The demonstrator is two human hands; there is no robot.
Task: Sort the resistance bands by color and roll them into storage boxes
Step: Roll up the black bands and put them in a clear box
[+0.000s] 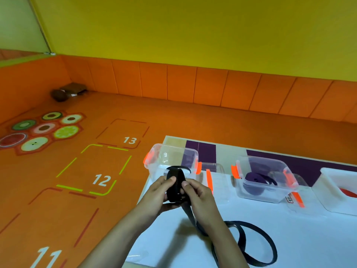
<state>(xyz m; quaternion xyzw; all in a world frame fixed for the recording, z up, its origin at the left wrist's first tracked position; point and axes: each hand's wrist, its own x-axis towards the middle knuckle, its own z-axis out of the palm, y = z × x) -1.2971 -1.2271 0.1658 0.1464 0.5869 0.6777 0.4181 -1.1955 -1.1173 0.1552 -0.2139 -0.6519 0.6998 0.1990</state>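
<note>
A black resistance band (176, 185) is partly rolled into a thick coil, held up over the white table (289, 238). My left hand (157, 192) grips the coil from the left and my right hand (201, 196) from the right, thumbs on top. The band's loose tail (257, 246) loops across the table below my right forearm. Just behind the coil stands a clear storage box (170, 159) with orange clips. To its right, a second clear box (266, 178) holds a rolled purple band (255, 179).
A white bin (332, 182) at the right edge holds something red (348, 192). Clear lids (216, 176) with orange clips lie between the boxes. The table's left edge drops to an orange floor with numbered squares. A brown bag (67, 91) sits in the far corner.
</note>
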